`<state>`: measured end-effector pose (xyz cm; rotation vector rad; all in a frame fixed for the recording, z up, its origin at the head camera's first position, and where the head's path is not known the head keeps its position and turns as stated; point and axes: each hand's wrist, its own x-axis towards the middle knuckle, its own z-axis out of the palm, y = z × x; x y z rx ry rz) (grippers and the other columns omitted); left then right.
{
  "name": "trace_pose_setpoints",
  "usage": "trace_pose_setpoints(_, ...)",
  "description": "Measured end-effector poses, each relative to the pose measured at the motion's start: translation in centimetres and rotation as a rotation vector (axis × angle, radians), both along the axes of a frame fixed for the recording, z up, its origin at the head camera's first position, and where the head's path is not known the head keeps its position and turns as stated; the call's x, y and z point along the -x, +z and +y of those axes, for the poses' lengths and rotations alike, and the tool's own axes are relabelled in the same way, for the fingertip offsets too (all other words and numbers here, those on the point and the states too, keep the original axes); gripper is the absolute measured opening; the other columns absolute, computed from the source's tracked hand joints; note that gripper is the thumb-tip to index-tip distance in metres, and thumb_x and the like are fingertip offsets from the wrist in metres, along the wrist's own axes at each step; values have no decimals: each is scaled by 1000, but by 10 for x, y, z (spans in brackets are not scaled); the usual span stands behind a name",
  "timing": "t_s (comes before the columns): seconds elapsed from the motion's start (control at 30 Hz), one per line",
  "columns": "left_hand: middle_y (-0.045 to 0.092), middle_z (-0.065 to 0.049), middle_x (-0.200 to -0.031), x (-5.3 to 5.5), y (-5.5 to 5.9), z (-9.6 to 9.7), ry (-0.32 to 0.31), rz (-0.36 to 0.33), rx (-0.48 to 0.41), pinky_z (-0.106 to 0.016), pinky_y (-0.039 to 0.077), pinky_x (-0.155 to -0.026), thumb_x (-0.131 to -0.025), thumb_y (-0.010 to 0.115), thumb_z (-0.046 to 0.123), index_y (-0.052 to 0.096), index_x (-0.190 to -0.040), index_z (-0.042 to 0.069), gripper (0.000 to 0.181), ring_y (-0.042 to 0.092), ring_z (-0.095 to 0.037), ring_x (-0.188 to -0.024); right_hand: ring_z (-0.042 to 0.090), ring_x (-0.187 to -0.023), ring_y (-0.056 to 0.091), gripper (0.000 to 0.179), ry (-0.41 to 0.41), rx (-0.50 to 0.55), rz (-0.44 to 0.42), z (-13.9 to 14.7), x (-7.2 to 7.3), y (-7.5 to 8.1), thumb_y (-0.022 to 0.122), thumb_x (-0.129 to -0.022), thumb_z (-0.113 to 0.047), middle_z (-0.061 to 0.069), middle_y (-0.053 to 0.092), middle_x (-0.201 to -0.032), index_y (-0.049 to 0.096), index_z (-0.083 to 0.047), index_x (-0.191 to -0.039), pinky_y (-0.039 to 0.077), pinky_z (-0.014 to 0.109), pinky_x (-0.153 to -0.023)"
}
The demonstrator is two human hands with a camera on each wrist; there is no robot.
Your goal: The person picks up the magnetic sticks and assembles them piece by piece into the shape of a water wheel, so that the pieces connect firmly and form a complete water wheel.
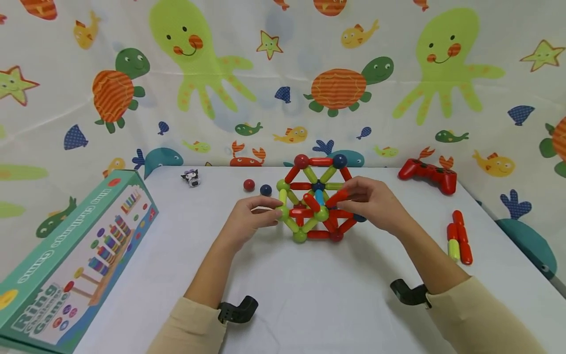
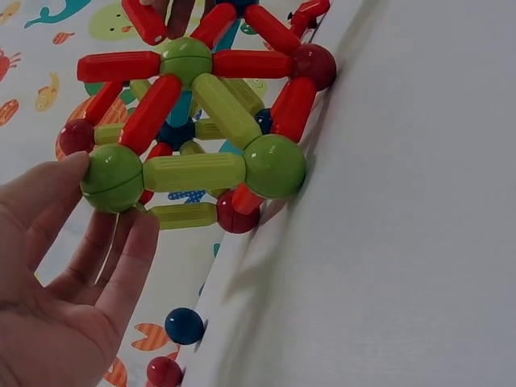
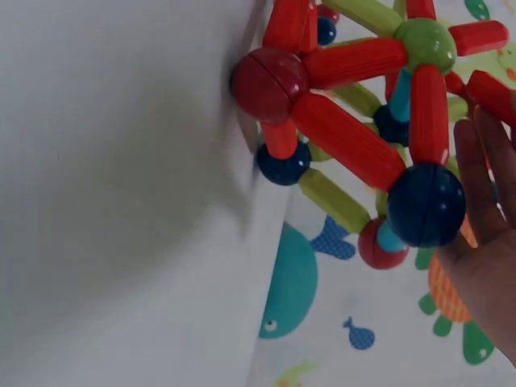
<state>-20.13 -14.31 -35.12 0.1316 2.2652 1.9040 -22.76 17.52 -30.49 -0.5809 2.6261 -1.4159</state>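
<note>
A ball-and-stick structure [image 1: 318, 235] of red and light green magnetic rods with green, red and dark blue balls stands on the white table. At its left side my left hand [image 1: 247, 221] pinches a green ball [image 2: 113, 178] between thumb and fingers. My right hand [image 1: 373, 202] is at the upper right of the structure, holding a red rod [image 1: 337, 198] by its fingertips. Another red rod [image 1: 311, 202] juts up from the front green ball [image 1: 322, 213]. In the right wrist view, a dark blue ball [image 3: 426, 205] sits by the base of the right hand's fingers.
Behind my left hand lie a loose red ball [image 1: 249, 185] and a blue ball [image 1: 266, 190]. Several spare rods [image 1: 463, 241] lie to the right, with a red game controller [image 1: 428, 176] farther back. A long game box [image 1: 79, 260] occupies the left; a small figurine [image 1: 191, 178] stands behind.
</note>
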Motion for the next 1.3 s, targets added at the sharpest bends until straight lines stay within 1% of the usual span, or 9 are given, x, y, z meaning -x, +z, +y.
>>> trace_pose_setpoints(0.17, 64, -11, -133, 11, -9, -2, 27, -68, -123, -37, 60, -94, -102, 67, 26, 69, -130, 9, 33, 68, -24, -116, 25, -108, 72, 32, 32, -11, -25, -6, 3, -3, 75, -94, -18, 11, 74, -117, 66, -8, -123, 60, 29, -88)
trace_pose_setpoints(0.33, 67, -13, -116, 37, -16, -3, 264, -94, -231, -32, 63, -84, -105, 61, 26, 66, -133, 3, 35, 70, -20, -99, 26, -110, 71, 35, 35, -12, -33, -8, 4, -3, 76, -94, -19, 12, 73, -119, 65, -7, -125, 61, 34, -91)
trace_pose_setpoints(0.43, 65, -10, -104, 57, -20, -2, 380, -38, -115, -27, 63, -75, -104, 60, 18, 65, -133, 4, 33, 70, -19, -90, 26, -109, 70, 35, 26, 1, -48, -7, 3, -5, 76, -94, -18, 12, 73, -119, 65, -6, -125, 60, 33, -90)
trace_pose_setpoints(0.53, 63, -12, -104, 75, -25, 1, 418, -15, 71, -23, 62, -68, -103, 61, 16, 61, -139, 6, 37, 70, -21, -84, 25, -107, 71, 34, 24, 19, -61, -6, 1, -7, 75, -95, -18, 12, 73, -117, 64, -5, -124, 60, 31, -89)
trace_pose_setpoints(0.77, 55, -18, -132, 99, -35, 9, 439, -140, 301, -18, 55, -58, -101, 65, 19, 54, -148, 12, 49, 63, -13, -56, 24, -106, 71, 32, 24, 37, -63, -6, 2, -9, 74, -95, -18, 12, 74, -116, 65, -6, -123, 60, 30, -89)
trace_pose_setpoints(0.9, 62, -17, -119, 101, -35, 8, 401, -157, 368, -17, 52, -56, -101, 67, 22, 56, -146, 10, 48, 60, -10, -52, 25, -108, 70, 33, 29, 35, -61, -6, 3, -9, 74, -95, -19, 12, 73, -117, 64, -6, -124, 60, 32, -90)
trace_pose_setpoints(1.0, 66, -15, -113, 96, -31, 8, 359, -131, 347, -19, 54, -61, -101, 67, 25, 58, -144, 9, 47, 64, -15, -65, 26, -109, 70, 33, 22, 31, -63, -6, 3, -9, 74, -95, -18, 12, 73, -118, 64, -6, -125, 60, 33, -91)
trace_pose_setpoints(1.13, 66, -12, -124, 82, -12, 10, 338, -71, 179, -27, 61, -81, -102, 67, 31, 59, -143, 13, 46, 70, -23, -97, 26, -109, 70, 33, 20, 30, -63, -6, 3, -10, 74, -95, -18, 12, 73, -118, 65, -7, -125, 60, 33, -90)
trace_pose_setpoints(1.3, 66, -7, -133, 59, 29, 21, 257, 122, -61, -33, 60, -95, -101, 68, 29, 60, -141, 16, 43, 70, -23, -116, 24, -108, 70, 34, 1, 34, -80, -7, 2, -12, 74, -96, -21, 11, 73, -118, 65, -7, -125, 60, 34, -91)
